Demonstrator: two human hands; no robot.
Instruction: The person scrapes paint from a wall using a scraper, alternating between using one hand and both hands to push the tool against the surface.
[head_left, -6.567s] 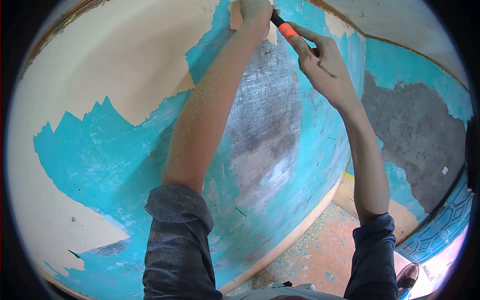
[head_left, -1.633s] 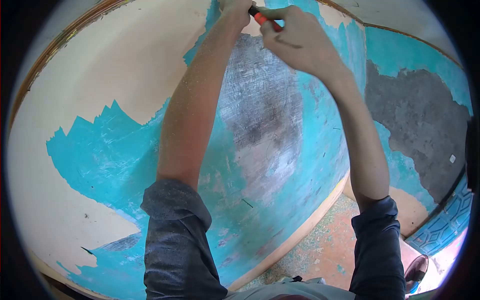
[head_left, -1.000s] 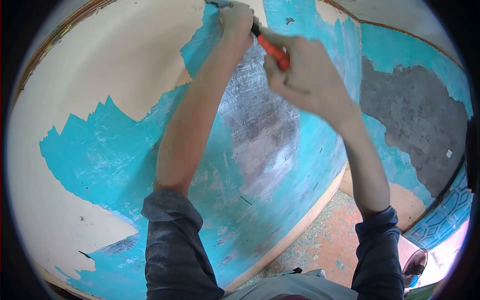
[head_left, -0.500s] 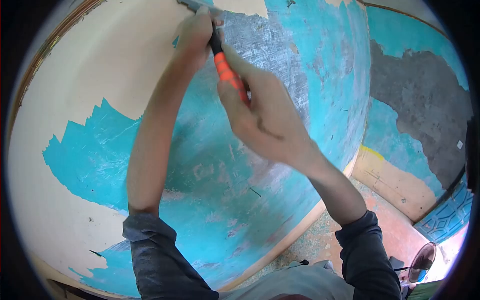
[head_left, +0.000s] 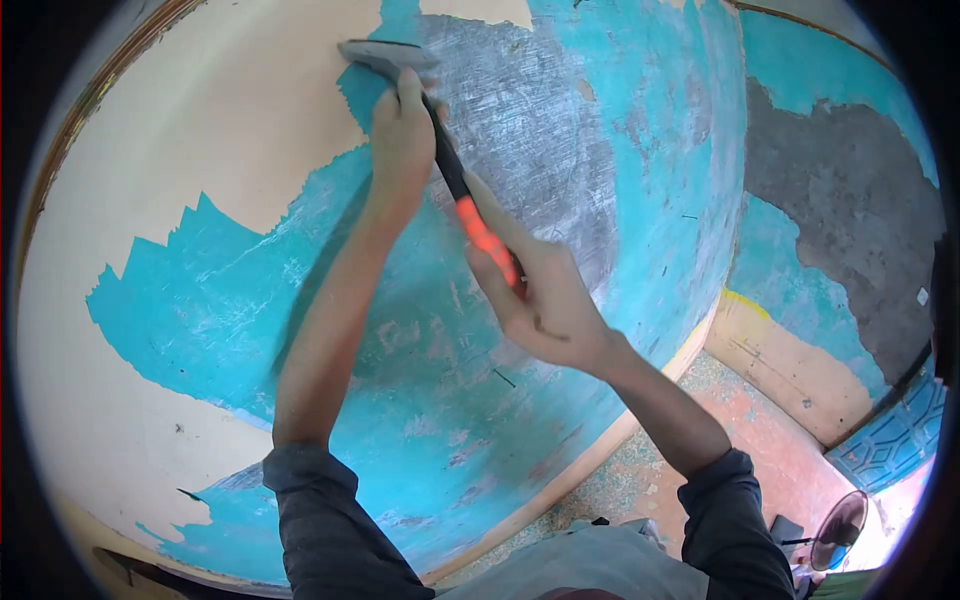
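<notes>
A long-handled scraper point(head_left: 447, 150) with a black and orange handle slants across the wall, its wide grey head point(head_left: 385, 56) at the upper left against the surface. Closed round the black neck just below the head is my left hand point(head_left: 403, 145). My right hand point(head_left: 548, 292) grips the orange end of the handle lower down. Under the head, cream coating point(head_left: 230, 110) borders turquoise paint point(head_left: 225, 290) along a jagged edge. Right of the head lies a scratched grey patch point(head_left: 530, 120).
A second wall at the right has a large bare grey area point(head_left: 840, 190). Below it runs a cream band point(head_left: 785, 365). The floor point(head_left: 690, 440) is speckled with flakes. A round fan-like object point(head_left: 840, 530) and a blue patterned panel point(head_left: 890, 430) stand at the lower right.
Both hands have moved down the wall with the scraper, the right hand also shifting rightward. The whole scraper head and a turquoise strip above it now show.
</notes>
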